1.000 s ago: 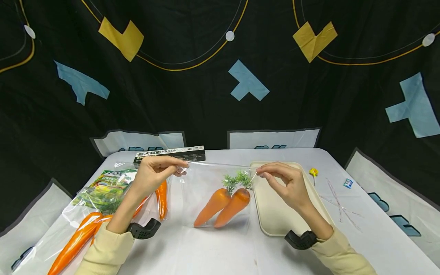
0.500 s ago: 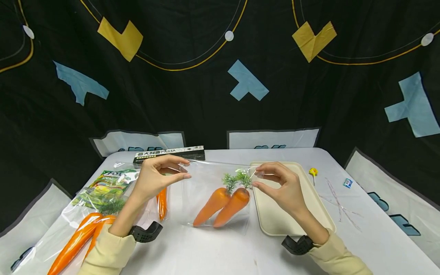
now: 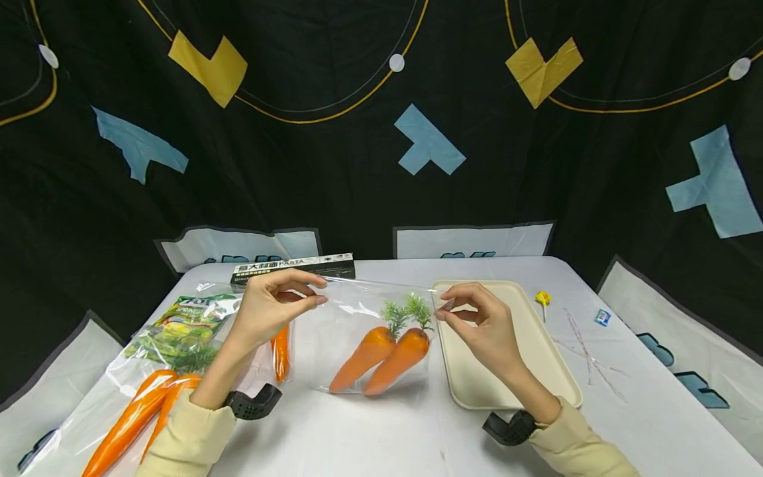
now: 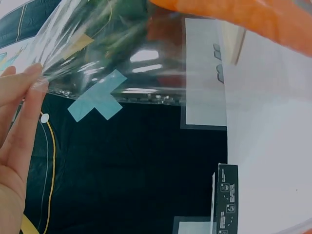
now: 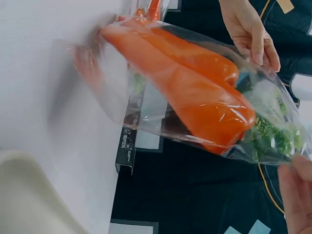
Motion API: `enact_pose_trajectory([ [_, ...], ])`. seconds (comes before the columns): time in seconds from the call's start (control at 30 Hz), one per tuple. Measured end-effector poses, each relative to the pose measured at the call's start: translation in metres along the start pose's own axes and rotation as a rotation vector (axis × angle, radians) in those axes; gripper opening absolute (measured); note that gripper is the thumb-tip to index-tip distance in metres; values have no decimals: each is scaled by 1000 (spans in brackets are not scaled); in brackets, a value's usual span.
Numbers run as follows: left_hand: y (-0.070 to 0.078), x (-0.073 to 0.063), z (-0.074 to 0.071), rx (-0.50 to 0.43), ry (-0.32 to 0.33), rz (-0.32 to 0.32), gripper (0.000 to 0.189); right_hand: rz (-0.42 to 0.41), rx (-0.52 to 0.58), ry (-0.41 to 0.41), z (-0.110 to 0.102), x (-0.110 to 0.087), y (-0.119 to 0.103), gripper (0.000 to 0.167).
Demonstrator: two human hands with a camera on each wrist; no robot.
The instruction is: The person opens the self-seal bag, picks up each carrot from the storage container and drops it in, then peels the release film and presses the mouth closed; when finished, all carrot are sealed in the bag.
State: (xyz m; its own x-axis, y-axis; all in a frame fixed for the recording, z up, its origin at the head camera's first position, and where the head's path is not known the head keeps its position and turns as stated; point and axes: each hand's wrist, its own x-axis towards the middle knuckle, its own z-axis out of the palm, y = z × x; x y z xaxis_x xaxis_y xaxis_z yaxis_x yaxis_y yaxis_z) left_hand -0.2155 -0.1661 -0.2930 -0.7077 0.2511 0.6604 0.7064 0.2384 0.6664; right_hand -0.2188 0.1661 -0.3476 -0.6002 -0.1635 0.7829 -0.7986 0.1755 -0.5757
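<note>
Both hands hold up a clear plastic bag with two orange carrots inside, their green tops toward the bag's upper right. The left hand grips the upper left of the bag; in the left wrist view, gathered film runs to the fingertips of that hand. At the upper right edge the right hand pinches the film between thumb and index finger. In the right wrist view the carrots slant through the bag, with the right fingertips by the leafy end.
At left lie a vegetable packet and more carrots in clear plastic. A black pasta box stands at the back. On the right are a cream tray, a yellow-topped stick and a small blue packet.
The right hand has shifted slightly left and its thumb and index finger have closed on the film. The left thumb and index finger have spread. The bag has shifted slightly left.
</note>
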Motion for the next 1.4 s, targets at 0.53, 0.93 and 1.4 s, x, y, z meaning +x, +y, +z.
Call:
enact_pose_trajectory([
  [0.53,-18,6,-12,-35,-38,-39,21,45,-22,-34,10,28,-16,26],
  [0.93,-84,22,-29,116,-7,-233,30,285,56,-169,26,61,51,28],
  [1.4,-126,32,-37,142,-65,-458,31,503,24,-158,69,73,100,28],
])
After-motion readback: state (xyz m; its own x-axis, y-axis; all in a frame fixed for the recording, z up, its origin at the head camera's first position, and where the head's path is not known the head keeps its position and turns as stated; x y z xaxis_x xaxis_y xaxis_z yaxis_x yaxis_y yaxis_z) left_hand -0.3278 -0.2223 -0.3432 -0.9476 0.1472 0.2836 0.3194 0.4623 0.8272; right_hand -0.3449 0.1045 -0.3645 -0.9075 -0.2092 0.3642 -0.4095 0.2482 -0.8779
